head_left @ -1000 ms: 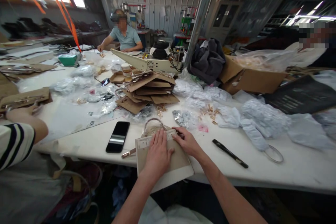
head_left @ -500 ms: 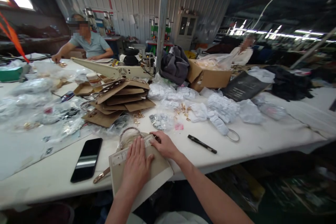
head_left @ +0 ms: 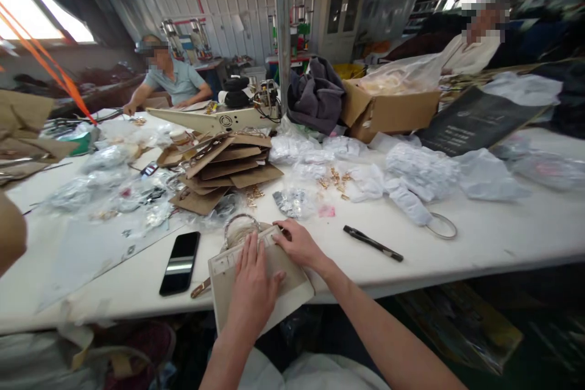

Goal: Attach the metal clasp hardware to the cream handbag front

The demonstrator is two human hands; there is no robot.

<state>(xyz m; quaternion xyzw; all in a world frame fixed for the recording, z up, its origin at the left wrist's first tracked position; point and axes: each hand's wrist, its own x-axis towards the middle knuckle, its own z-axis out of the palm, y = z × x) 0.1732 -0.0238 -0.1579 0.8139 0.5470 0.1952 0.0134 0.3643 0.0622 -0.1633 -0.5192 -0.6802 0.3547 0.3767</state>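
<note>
A beige panel (head_left: 292,289), which looks like part of a bag, lies at the table's front edge and overhangs it. My left hand (head_left: 255,283) rests flat on it, fingers stretched toward its pale upper strip. At the top right corner my right hand (head_left: 299,242) grips the panel, thumb on top and fingers curled over the edge. Behind the top edge stands a braided loop (head_left: 241,218), perhaps a handle, with pale cord or fabric inside. A brown strap end (head_left: 200,288) with a metal tip sticks out at the left.
A phone (head_left: 180,264) lies left, a black pen (head_left: 372,243) right. Behind are stacked brown pieces (head_left: 228,164), gold-coloured fittings (head_left: 336,180), plastic bags (head_left: 420,170) and a cardboard box (head_left: 393,111). At the left edge another person's arm (head_left: 10,234) shows near brown pieces (head_left: 22,128). Two people sit farther back.
The view has turned left, so the table's things sit farther right. Another person's arm and more brown pieces have appeared at the left edge. Both my hands keep their places on the panel.
</note>
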